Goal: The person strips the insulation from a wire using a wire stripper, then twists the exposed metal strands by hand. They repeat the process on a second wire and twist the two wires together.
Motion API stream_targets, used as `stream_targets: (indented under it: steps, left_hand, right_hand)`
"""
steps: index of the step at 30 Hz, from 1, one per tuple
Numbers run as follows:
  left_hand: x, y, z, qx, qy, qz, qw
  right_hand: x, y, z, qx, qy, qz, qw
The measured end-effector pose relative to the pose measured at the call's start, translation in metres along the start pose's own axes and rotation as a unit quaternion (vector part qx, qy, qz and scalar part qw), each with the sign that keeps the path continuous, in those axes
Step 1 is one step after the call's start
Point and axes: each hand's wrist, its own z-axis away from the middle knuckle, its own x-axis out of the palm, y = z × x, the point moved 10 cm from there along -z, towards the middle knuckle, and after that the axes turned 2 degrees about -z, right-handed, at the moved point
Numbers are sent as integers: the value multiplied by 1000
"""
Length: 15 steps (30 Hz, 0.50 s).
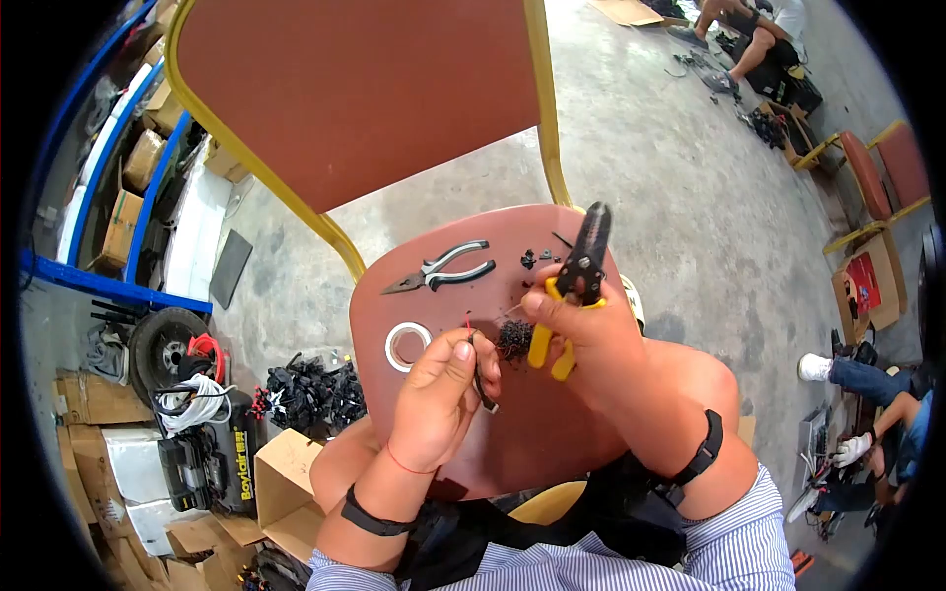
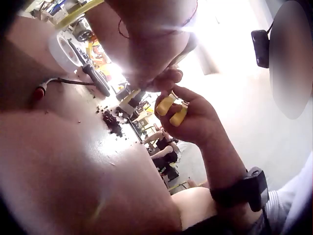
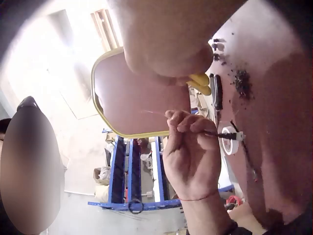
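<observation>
My left hand (image 1: 434, 389) pinches a short dark cable (image 1: 483, 384) between thumb and fingers, above the chair seat. One end of the cable carries a small white connector (image 3: 239, 136), and a thin pale strand (image 3: 154, 112) sticks out past the fingertips. My right hand (image 1: 606, 340) grips wire strippers, their black head (image 1: 584, 266) pointing away from me and their yellow handles (image 1: 540, 345) emerging below the palm. Both hands' fingertips are close together. Long-nose pliers (image 1: 434, 271) with grey-black handles lie on the seat beyond, near a white tape roll (image 1: 399, 365).
The reddish chair seat (image 1: 552, 433) serves as the work surface; a pile of dark scraps (image 1: 514, 340) lies on it. Its tall backrest (image 1: 355, 89) rises ahead. At left are blue shelves (image 1: 148, 197) and a cardboard box (image 1: 286, 483). Other people sit at the right.
</observation>
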Motion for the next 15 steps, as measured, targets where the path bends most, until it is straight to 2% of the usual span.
stream_targets:
  steps: [2, 5, 6, 9, 10, 13, 15]
  left_hand:
    - [-3, 0, -1, 9, -5, -7, 1000]
    - [-4, 3, -2, 31, -17, -1, 999]
    - [-5, 3, -2, 33, -17, -7, 999]
    - [-5, 3, -1, 49, -8, -41, 998]
    - [-4, 3, -1, 56, -3, -56, 997]
    - [5, 9, 2, 43, 33, -84, 995]
    - [-1, 11, 2, 53, 22, -119, 991]
  right_hand:
    - [-8, -19, 1, -51, 39, 32, 997]
    - [-12, -44, 6, -129, 56, 70, 988]
    - [-6, -50, 11, -138, 46, 124, 981]
    - [40, -56, 34, -297, -145, 198, 923]
    - [51, -49, 42, -244, -200, 234, 920]
    - [75, -44, 62, -351, -289, 349, 819]
    - [82, -41, 70, -388, -299, 421, 763]
